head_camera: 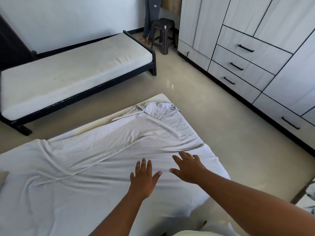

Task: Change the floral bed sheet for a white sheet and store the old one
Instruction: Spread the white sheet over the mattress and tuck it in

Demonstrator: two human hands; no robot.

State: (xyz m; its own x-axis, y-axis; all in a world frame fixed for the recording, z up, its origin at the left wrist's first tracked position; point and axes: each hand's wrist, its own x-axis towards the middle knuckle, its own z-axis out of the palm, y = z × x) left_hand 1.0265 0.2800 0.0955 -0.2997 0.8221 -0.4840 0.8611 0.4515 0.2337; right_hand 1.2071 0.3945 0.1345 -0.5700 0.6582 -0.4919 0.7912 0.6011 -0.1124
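A wrinkled white sheet (95, 167) lies spread over the near mattress (158, 98), whose bare cream corner shows at the far end. That sheet's far corner is folded back on itself. My left hand (144, 178) hovers flat over the sheet near its right side, fingers apart and empty. My right hand (189, 167) is beside it, fingers spread, close to the sheet's right edge. A patch of patterned cloth (309, 193) shows at the right border; I cannot tell what it is.
A second bed (76, 70) with a bare mattress on a black frame stands by the far wall. A grey wardrobe (255, 53) with drawers lines the right side. A dark plastic stool (163, 34) and a person's legs (150, 19) are at the back.
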